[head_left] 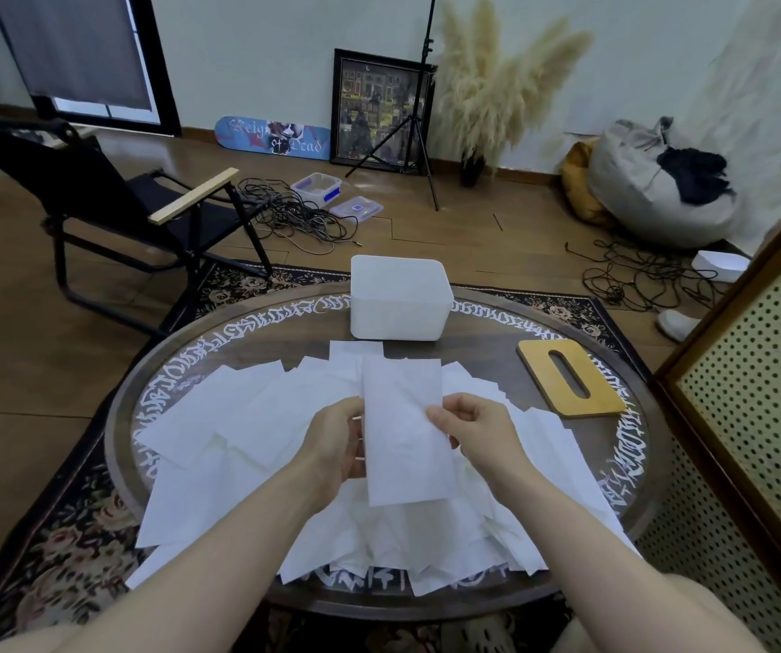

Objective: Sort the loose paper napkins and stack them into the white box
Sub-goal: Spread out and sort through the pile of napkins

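Both hands hold one folded napkin (pixel 402 431) upright above the pile. The left hand (pixel 332 445) pinches its left edge, fingers curled behind the sheet. The right hand (pixel 478 435) pinches the right edge, thumb on the front. Each grip is closed on that napkin.

Under it, loose napkins (pixel 247 426) lie spread and overlapping across most of the round desk (pixel 473 351), some reaching its near rim. The box (pixel 400 299) stands at the far edge of the desk, beyond the pile; whether anything is in it cannot be told. A wooden lid (pixel 567 377) with a slot lies flat to the right of the box, just beside the napkins.

A folding chair (pixel 110 200) stands on the floor to the left, with cables (pixel 294 219) behind it.
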